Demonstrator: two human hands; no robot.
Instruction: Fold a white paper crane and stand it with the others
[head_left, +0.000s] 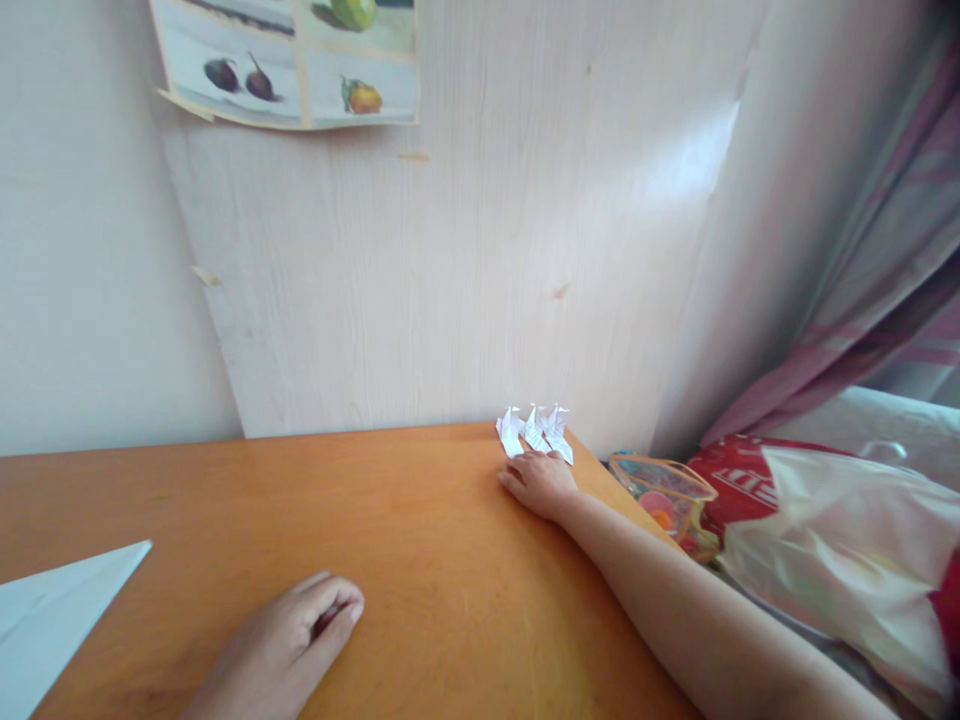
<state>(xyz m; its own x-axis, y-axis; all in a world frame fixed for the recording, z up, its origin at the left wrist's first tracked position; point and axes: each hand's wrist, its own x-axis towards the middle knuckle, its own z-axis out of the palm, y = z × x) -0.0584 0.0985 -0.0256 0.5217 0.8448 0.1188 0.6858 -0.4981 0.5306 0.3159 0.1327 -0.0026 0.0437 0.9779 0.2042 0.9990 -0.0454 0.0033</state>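
Note:
At the back right corner of the table, three small folded-paper figures (534, 430) stand in a row; they look like origami birds of white paper with faint lines. My right hand (541, 482) is stretched out just in front of them, palm down, its fingers reaching toward their bases. Whether the fingertips touch the paper I cannot tell. My left hand (296, 630) rests on the table at the lower middle, loosely closed with the thumb against the curled fingers, and nothing shows in it. Left of it lies a white sheet of paper (64, 610) with a pointed corner.
The orange-brown wooden table (390, 500) meets a pale panel (450, 290) at the back. A poster of fruit paintings (300, 75) hangs above. Past the table's right edge are an orange-rimmed clear bag (667, 495), a white plastic bag (840, 540) and a pink curtain (847, 290).

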